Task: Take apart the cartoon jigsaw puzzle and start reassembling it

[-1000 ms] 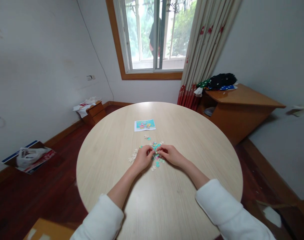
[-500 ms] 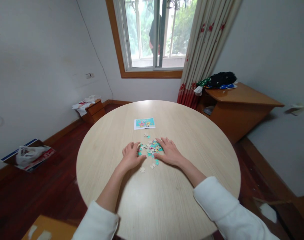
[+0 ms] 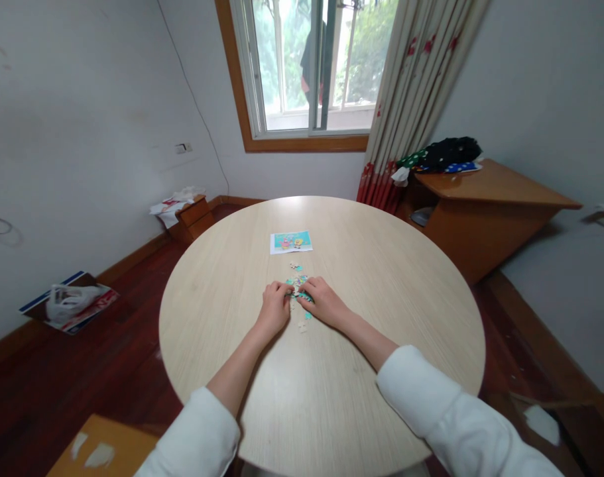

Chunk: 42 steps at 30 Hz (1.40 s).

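A small heap of teal and white jigsaw pieces (image 3: 298, 286) lies near the middle of a round pale wooden table (image 3: 381, 278). My left hand (image 3: 274, 306) and my right hand (image 3: 321, 302) rest on the table on either side of the heap, fingers curled inward and pressed against the pieces. The heap is squeezed between them and partly hidden. A few loose pieces (image 3: 303, 324) lie just in front of my hands. A small picture card (image 3: 290, 242) lies flat farther away.
A wooden desk (image 3: 490, 199) with dark clothes stands at the right by a curtain (image 3: 406, 99). A window (image 3: 311, 66) is straight ahead. A small wooden box (image 3: 192, 215) and a plastic bag (image 3: 67, 301) lie on the floor left. A cardboard box (image 3: 93, 454) is at lower left.
My hands spread apart and flat beside the pieces, then came together again, sweeping the scattered pieces into a tighter heap between them. The camera shifted slightly.
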{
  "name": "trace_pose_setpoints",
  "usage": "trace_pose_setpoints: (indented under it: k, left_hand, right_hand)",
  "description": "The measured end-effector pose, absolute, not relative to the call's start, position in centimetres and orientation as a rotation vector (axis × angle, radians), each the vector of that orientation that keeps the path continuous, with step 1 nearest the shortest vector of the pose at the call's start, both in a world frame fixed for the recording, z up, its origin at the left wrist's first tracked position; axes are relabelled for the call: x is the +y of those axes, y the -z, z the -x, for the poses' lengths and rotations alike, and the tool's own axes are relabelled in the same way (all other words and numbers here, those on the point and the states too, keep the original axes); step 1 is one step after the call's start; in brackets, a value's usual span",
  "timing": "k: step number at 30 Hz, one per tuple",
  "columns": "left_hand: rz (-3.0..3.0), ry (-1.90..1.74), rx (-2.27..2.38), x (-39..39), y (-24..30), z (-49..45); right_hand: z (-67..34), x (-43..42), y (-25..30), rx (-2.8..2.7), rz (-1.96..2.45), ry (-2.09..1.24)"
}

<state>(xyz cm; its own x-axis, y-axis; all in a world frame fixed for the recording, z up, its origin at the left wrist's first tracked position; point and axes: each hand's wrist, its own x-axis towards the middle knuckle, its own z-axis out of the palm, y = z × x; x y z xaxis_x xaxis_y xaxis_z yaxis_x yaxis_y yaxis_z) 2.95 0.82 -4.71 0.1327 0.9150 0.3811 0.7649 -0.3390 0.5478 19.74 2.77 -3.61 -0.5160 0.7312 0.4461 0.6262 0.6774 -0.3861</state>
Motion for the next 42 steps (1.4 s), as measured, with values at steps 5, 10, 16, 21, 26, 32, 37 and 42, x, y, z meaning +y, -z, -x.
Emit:
trace_pose_setpoints:
  k: [5, 10, 16, 21, 26, 32, 37, 42]
  left_hand:
    - [-2.055, -1.131, 1.595, 1.3, 3.3, -3.2]
    - [-2.026, -1.15, 1.593, 2.2, 1.0, -2.9]
    - [-2.169, -0.838, 1.489, 0.9, 1.0, -1.1]
    - [-2.34, -0.436, 1.635, -1.0, 2.9, -0.5]
    - [-2.45, -0.488, 1.755, 0.3, 3.8, -2.2]
    - [-2.432, -0.673, 1.893, 2.6, 3.5, -5.1]
    - [-2.268, -0.702, 1.945, 3.7, 3.0, -6.5]
    - [-2.103, -1.034, 1.733, 4.5, 1.7, -6.6]
  right_hand:
    - [-20.2, 3.6, 3.1, -2.163, 0.927, -0.398]
    - [-20.6, 4.6, 1.5, -2.112, 0.893, -0.532]
    - [-22.4, 3.4, 1.1, -2.313, 1.015, -0.553]
    - [-23.1, 0.8, 3.6, -2.477, 1.271, -0.367]
    - [-21.2, 1.5, 4.5, -2.435, 1.394, -0.17]
    - [-18.7, 3.5, 3.2, -2.354, 1.39, -0.069]
    - [-17.8, 5.0, 3.2, -2.277, 1.375, -0.175]
    - [-18.0, 6.4, 1.7, -2.135, 1.21, -0.288]
